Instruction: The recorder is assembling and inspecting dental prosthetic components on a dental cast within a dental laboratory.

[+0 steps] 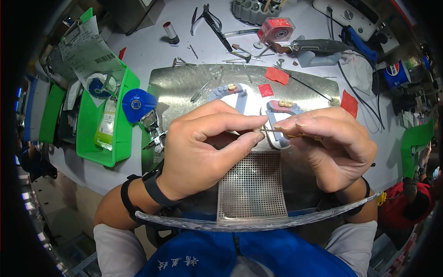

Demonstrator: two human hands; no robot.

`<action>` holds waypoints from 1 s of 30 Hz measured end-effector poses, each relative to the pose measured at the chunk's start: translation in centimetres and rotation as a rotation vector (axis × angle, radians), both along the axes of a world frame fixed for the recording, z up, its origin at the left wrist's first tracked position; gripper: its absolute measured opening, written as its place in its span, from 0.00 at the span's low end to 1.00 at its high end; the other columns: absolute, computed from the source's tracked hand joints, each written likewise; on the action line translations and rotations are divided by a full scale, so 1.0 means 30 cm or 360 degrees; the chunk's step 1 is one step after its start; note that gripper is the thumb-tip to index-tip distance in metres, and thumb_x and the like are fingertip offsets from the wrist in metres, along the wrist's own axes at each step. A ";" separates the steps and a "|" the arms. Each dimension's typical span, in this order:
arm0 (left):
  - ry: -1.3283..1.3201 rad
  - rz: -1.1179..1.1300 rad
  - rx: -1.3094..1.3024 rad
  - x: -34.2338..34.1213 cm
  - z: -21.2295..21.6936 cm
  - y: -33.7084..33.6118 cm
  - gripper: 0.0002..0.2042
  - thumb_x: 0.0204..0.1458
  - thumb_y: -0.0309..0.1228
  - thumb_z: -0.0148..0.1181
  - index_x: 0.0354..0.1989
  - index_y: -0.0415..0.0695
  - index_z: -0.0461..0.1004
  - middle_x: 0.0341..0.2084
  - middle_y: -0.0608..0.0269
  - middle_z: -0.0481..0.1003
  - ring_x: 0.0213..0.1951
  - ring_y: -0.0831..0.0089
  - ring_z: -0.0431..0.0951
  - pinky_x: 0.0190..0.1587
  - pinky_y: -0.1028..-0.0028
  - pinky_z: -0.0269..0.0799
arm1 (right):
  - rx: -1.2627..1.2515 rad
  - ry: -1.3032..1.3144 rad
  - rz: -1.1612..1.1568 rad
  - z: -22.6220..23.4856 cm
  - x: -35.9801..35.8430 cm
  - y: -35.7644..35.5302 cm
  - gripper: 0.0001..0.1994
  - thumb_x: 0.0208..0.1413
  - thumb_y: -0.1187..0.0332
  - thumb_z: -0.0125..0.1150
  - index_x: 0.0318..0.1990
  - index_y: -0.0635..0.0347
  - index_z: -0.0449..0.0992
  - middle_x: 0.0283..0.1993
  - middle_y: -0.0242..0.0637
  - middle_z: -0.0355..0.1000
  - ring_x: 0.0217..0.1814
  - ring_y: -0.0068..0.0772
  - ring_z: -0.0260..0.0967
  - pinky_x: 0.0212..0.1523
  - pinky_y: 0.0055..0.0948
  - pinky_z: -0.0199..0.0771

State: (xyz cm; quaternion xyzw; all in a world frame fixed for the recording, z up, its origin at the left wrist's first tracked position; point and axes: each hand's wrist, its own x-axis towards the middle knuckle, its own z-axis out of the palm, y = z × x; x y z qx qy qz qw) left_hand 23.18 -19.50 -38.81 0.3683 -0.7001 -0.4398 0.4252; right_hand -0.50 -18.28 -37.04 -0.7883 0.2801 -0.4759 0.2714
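Observation:
Over the metal work plate, my left hand pinches something small and pale between thumb and forefinger; it is mostly hidden, too small to name. My right hand is closed on a thin instrument with a gold-coloured handle, its slim metal shaft reaching my left fingertips. Just beyond the hands lies a dental model on a white base, with several yellowish teeth on its pink part. Farther left, partly behind my left hand, is another dental model with a gold-toned tooth.
A perforated metal grate lies below my hands. At the left stand a green bin holding papers and a pouch, and a metal articulator with a blue disc. Red sheets, pliers, a handpiece and its cable lie beyond.

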 end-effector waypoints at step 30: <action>0.0120 -0.0125 -0.0110 -0.004 -0.003 0.004 0.18 0.54 0.12 0.66 0.53 0.33 0.77 0.44 0.55 0.82 0.44 0.72 0.85 0.48 0.75 0.81 | 0.0087 -0.0327 -0.0135 -0.039 0.011 -0.027 0.14 0.50 0.86 0.71 0.44 0.68 0.80 0.38 0.42 0.80 0.39 0.28 0.78 0.39 0.25 0.78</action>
